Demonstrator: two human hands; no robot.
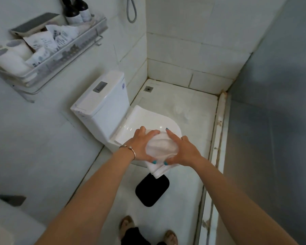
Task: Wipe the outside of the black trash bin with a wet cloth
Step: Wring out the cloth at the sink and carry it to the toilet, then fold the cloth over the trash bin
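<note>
While both hands are up over the front of the toilet [145,121], they have the cloth [161,147] bunched between them. Her left hand [140,145] curls round its left side, thumb tucked under and fingers laid over the top edge; her right hand [182,151] grips the right side, thumb below, forefinger stretched out across the top. A folded tail of the cloth hangs down from between the two thumbs. Whether the cloth is wet I cannot tell from where I stand.

The bin [152,190] stands on the floor, directly below the hands and nearer her feet [170,236], in front of the toilet bowl. Only its black top shows, a rounded rectangle whose long side runs slantwise, from near-left to far-right; its outer walls are hidden from this angle. The hanging tail of cloth overlaps its far edge in the view, though it looks to be well above it, not touching.

By my reckoning no wiping has begun. The bin sits about midway under both hands, so either could go straight down to it; she would have to stoop to get at the sides
</note>
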